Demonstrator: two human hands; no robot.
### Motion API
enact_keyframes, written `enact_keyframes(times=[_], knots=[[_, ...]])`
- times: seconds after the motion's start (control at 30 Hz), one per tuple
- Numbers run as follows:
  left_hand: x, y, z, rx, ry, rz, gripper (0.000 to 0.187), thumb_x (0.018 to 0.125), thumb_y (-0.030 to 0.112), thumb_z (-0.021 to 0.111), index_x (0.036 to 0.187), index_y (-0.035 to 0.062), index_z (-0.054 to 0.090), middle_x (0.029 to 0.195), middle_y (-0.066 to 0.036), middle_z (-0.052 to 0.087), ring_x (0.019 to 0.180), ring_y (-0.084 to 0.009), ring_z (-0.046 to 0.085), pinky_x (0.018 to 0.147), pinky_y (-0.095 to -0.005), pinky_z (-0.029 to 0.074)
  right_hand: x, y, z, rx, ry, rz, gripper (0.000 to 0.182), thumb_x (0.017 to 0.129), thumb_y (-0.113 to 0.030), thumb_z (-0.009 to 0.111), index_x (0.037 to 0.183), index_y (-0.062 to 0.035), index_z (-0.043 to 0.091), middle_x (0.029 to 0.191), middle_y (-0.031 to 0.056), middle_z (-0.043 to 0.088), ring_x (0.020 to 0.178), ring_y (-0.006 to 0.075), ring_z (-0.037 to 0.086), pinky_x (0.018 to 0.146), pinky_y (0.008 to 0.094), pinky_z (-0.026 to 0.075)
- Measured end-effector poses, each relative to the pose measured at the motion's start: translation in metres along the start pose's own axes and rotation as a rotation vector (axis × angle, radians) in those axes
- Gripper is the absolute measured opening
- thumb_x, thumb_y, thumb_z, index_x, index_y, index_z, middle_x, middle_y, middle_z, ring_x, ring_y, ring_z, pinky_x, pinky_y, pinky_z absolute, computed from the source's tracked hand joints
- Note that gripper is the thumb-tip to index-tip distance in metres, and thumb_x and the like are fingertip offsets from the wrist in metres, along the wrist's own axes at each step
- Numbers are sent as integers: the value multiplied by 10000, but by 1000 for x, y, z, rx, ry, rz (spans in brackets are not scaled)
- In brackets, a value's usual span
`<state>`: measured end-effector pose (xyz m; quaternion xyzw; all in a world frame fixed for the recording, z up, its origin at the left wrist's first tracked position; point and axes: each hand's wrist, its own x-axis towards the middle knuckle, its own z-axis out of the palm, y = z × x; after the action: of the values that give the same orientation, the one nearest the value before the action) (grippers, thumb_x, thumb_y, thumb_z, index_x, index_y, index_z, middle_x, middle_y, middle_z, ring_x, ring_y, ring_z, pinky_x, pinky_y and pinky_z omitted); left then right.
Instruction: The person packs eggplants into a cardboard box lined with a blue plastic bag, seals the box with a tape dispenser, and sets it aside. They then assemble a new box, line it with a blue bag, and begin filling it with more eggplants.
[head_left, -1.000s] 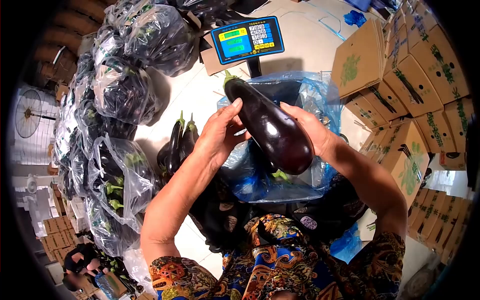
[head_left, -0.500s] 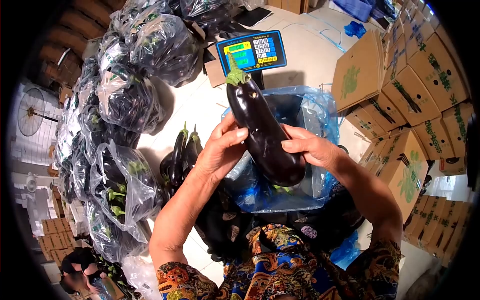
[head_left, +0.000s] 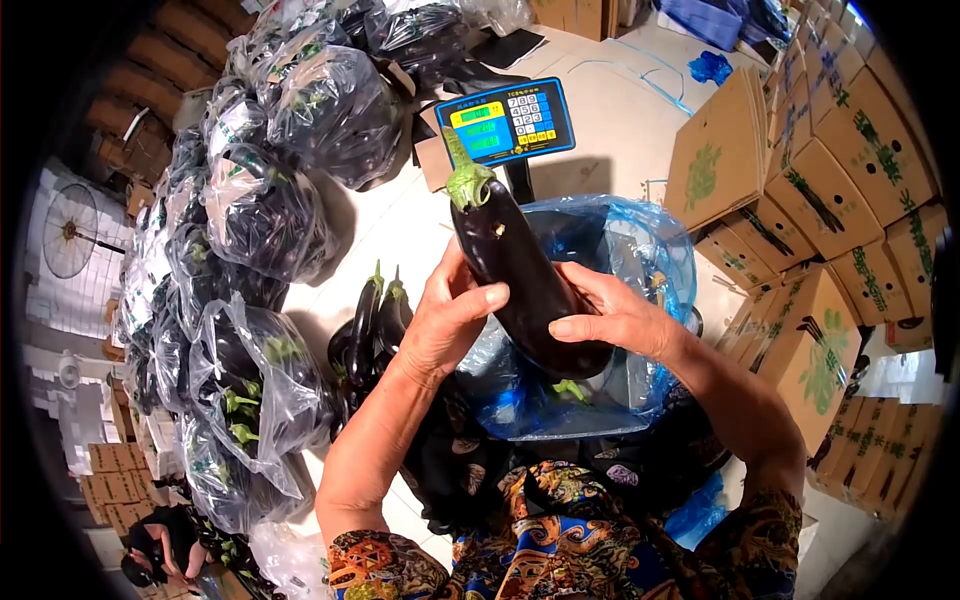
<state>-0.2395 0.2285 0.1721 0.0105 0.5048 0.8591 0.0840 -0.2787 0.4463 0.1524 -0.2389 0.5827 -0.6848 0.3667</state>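
A large dark eggplant (head_left: 525,280) with a green stem is held up between my two hands, tilted with its stem toward the scale display. My left hand (head_left: 455,310) wraps its left side, thumb lying across the skin. Around the lower right part of the eggplant my right hand (head_left: 620,315) is closed, thumb on top. A small pale blemish shows near the stem end. Below my hands stands an open box lined with a blue plastic bag (head_left: 665,250). Inside it, a green stem (head_left: 570,390) shows; the rest of the contents is largely hidden.
A scale display (head_left: 508,122) stands beyond the box. Clear bags of eggplants (head_left: 265,210) are piled at the left, with loose eggplants (head_left: 368,320) nearer me. Cardboard boxes (head_left: 800,200) are stacked at the right. Another person (head_left: 165,545) bends over at lower left.
The eggplant has turned slightly in my hands, and its stem now covers less of the scale display. My right thumb has shifted a little left on the skin. The whole view has moved slightly.
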Motion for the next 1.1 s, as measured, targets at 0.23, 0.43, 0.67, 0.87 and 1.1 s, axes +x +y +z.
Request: enact_keyframes(times=[0.23,0.43,0.67,0.87,1.1], knots=[[11,-8,5,422,131,-80,602,785,233,760,1248,3,452,1113,-89,574,1054,-181,543,976,-330,420,1,1,-24,-434,-47,221,537,865,-417,688,1198,-10,582,1017,137,670,965,188,613,850,337,474],[27,-43,9,875,49,-317,693,701,273,818,1211,-39,467,1070,-143,623,1003,-208,613,904,-328,489,-3,6,-46,-543,389,141,603,882,-353,675,1313,33,504,1013,141,657,1020,206,609,917,338,467],[104,-151,-34,989,-276,-469,776,700,452,760,1294,13,523,1164,-177,634,1067,-288,614,913,-375,483,-3,-4,-39,-427,475,96,497,893,-317,660,1304,-66,536,1086,181,651,1026,244,623,904,368,486],[118,-185,-10,977,-456,-316,646,821,402,703,1338,70,501,1292,-134,564,1208,-250,522,1019,-368,419,-3,-10,-36,-560,462,25,443,882,-282,675,1241,-45,569,1121,177,633,1003,275,651,874,391,516],[115,-195,4,955,-452,-322,587,851,347,691,1317,45,498,1263,-118,560,1177,-227,512,1007,-359,417,-7,-5,-34,-677,416,-29,420,878,-278,665,1182,1,585,1132,175,604,1002,287,641,864,390,501]])
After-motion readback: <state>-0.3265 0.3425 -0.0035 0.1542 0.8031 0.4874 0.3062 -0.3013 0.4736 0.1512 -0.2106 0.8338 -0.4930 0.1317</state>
